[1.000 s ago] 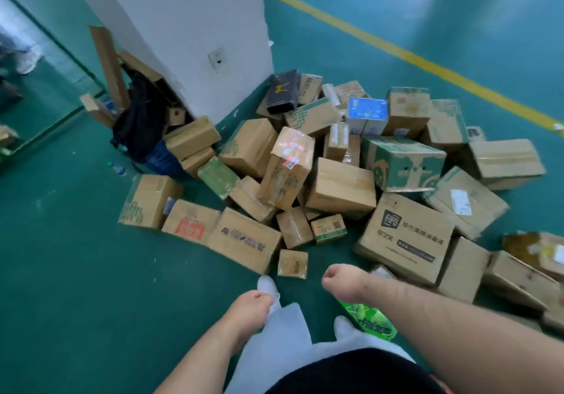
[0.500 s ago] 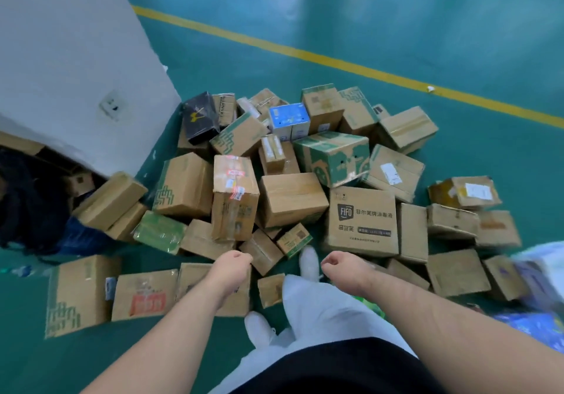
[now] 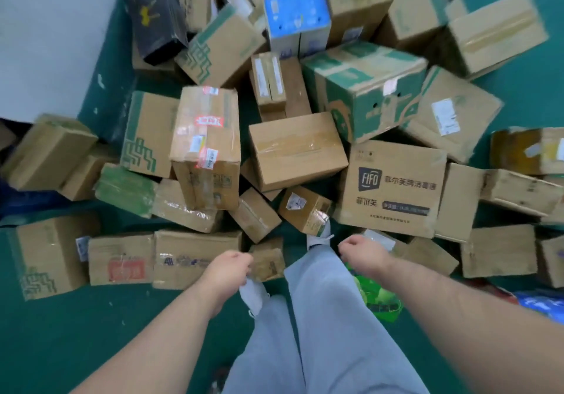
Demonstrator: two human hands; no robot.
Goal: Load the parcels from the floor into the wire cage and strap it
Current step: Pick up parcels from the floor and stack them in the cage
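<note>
Both hands were curled into fists and held nothing. The left hand [image 3: 227,267] hung at the near edge of the heap. The right hand [image 3: 363,251] hung just short of the FIFO box [image 3: 393,189]. Neither hand touched a carton.

Green floor [image 3: 61,348] filled the lower field. A white pillar [image 3: 45,42] stood at the upper left.

The parcels [image 3: 213,45] lay in a loose heap on the floor, reaching from the foot of the pillar to the right edge of the view. Many were tilted or leaning on one another.

- FIFO box: the widest face, lying flat at centre right.
- Green box [image 3: 366,88]: beyond the FIFO box, tilted, with torn print.
- Taped box [image 3: 207,137]: left of centre, raised on other cartons, bearing red and white labels.
- Plain box [image 3: 297,149]: between the taped box and the FIFO box.
- Blue box [image 3: 297,12]: at the far side of the heap.
- Black parcel [image 3: 155,15]: against the pillar, tilted.
- Small box [image 3: 305,209]: just beside the forward shoe [image 3: 319,236].

Grey trousers [image 3: 320,317] ran between the two forearms. A green bag [image 3: 378,299] lay on the floor under the right forearm. The frame was blurred towards its edges.
</note>
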